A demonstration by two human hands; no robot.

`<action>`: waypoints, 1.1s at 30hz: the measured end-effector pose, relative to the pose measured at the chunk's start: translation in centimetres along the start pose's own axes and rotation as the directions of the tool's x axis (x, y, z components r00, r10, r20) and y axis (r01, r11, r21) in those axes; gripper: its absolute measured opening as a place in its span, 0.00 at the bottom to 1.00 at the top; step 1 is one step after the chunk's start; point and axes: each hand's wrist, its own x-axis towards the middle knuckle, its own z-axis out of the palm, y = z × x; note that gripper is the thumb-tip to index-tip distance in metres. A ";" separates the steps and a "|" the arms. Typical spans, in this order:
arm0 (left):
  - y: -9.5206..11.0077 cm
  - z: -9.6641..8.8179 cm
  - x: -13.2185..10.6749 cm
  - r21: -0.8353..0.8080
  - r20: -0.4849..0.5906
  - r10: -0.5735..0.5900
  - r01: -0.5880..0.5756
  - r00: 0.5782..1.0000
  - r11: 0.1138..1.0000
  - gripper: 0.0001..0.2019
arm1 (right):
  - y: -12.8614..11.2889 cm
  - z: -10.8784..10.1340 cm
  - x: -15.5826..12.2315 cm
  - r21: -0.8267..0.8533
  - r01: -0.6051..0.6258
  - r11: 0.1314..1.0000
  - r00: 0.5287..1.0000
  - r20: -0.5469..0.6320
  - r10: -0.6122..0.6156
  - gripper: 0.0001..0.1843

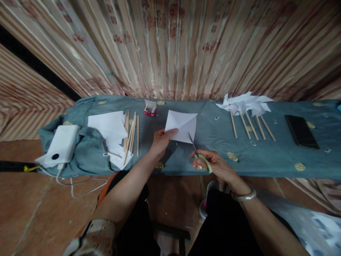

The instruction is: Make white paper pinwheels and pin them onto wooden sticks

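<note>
My left hand (161, 141) pinches the near left edge of a white square of paper (183, 122), which shows diagonal creases. With my right hand (210, 161) I grip a pair of scissors (203, 162) with pale green handles. Their blades point up and away from me, slightly parted, at the near right part of the sheet. Whether the blades have cut into the paper I cannot tell. Beyond the sheet, to the left, sits a small red box (150, 108) with its lid up and small metal pieces inside.
Wooden sticks (131, 137) lie left of my hands, beside white paper sheets (106, 126). A white power bank (61, 144) with a cable rests at the far left. Several paper pinwheels (247, 105) on sticks and a black phone (302, 131) lie right. A curtain (170, 49) hangs behind.
</note>
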 end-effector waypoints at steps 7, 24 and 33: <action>-0.7 0.6 -0.5 -0.053 0.026 -0.035 0.036 0.999 0.998 0.19 | 0.3 0.0 1.9 0.167 0.228 0.959 0.901 -0.409 -0.143 0.26; -2.1 0.6 -1.2 0.139 0.116 -0.061 0.044 0.991 0.989 0.16 | -1.7 -0.3 4.3 0.247 0.282 0.927 0.833 -0.542 -0.109 0.25; -0.7 0.6 -1.2 0.050 0.180 -0.057 0.049 0.982 0.998 0.20 | -2.1 -1.8 4.4 0.170 0.297 0.940 0.834 -0.525 -0.169 0.24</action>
